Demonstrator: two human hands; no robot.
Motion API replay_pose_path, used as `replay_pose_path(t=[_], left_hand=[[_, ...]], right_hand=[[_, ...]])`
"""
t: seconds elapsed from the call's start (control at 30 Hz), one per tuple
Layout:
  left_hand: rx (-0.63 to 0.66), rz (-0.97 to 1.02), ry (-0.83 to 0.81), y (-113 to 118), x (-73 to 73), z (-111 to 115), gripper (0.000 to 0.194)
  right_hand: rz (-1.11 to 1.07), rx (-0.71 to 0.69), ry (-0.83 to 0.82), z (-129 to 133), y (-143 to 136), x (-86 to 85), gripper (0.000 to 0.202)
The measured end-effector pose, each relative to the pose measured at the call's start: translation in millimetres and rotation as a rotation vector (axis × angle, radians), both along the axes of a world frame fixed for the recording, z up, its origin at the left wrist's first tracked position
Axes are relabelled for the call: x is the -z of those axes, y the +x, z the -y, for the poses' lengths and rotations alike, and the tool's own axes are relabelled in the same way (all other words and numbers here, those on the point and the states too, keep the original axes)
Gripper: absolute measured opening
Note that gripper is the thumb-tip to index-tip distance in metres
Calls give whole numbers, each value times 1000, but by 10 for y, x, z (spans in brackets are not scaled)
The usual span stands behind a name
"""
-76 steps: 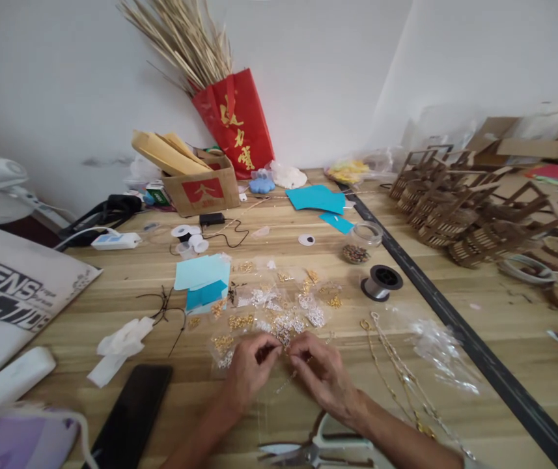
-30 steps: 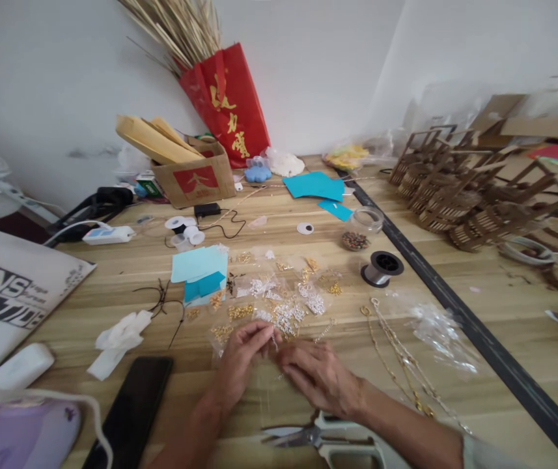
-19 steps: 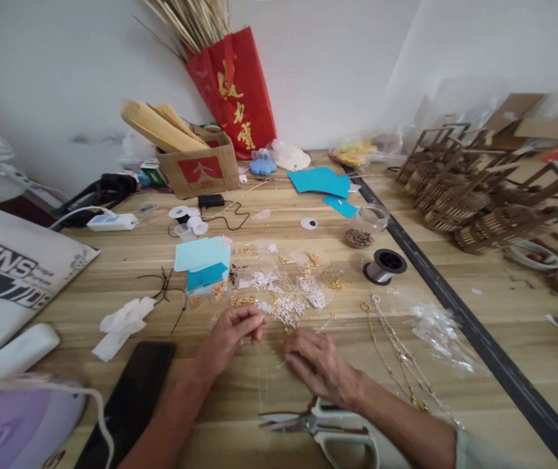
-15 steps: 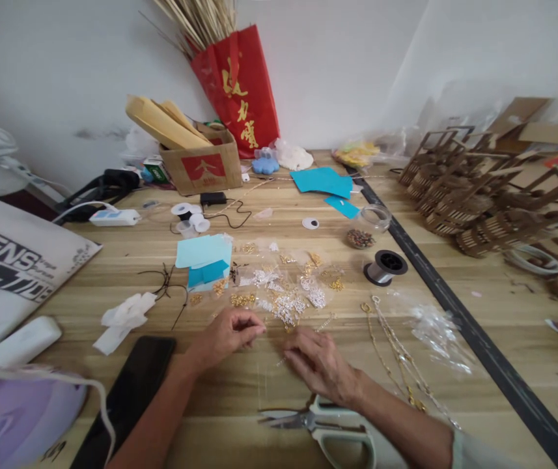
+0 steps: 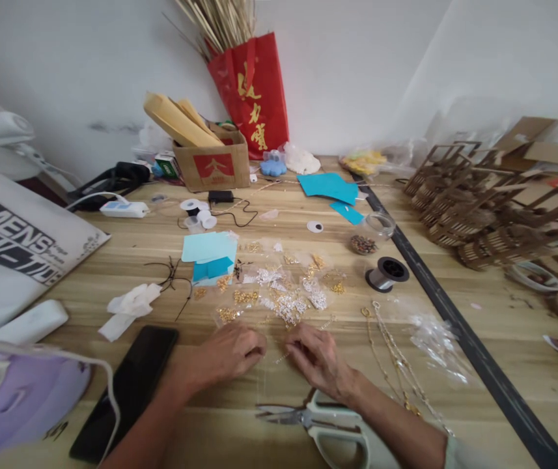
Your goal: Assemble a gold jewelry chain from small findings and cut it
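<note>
My left hand (image 5: pixel 237 350) is closed in a pinch just above the table; whatever its fingertips hold is too small to make out. My right hand (image 5: pixel 318 358) faces it a short gap away, fingers pinched round a thin beaded strand (image 5: pixel 328 322) that shows on both sides of the hand. Beyond both hands lie silver beads (image 5: pixel 291 307) in a pile. Gold beads (image 5: pixel 245 297) sit on clear plastic, with another small heap (image 5: pixel 228 314) beside my left fingers. Scissors (image 5: pixel 310 417) with pale handles rest partly open below my right hand.
Finished-looking chains (image 5: pixel 398 365) and crumpled clear bags (image 5: pixel 437 342) lie at right, near a wire spool (image 5: pixel 387 273) and a bead jar (image 5: pixel 367 240). A black phone (image 5: pixel 129 391) is left of my forearm. Blue cards (image 5: pixel 210 251) lie farther back.
My left hand has drawn slightly nearer and turned palm-down, uncovering the small gold heap. The right hand stays almost in place. The whole view has shifted a little.
</note>
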State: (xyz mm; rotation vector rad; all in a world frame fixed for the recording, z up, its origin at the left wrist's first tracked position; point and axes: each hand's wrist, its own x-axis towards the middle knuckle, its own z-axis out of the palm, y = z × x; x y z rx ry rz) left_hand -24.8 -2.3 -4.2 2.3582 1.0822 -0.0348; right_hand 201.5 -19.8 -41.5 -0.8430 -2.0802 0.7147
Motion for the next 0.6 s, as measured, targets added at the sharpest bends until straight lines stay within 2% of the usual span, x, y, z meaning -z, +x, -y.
replay_pose_path(t=[0.27,0.47,0.6], left_hand=[[45,-79,-23,28,71,62,7],[38,-136,-38,20,-55,53,17],[-4,-40,-3,62,-82,9,16]], right_hand=[[12,-4,4,2,-5,-30,12],[7,9,-7,3,-6,-33,12],[-21,55,-7,-4,1,5,10]])
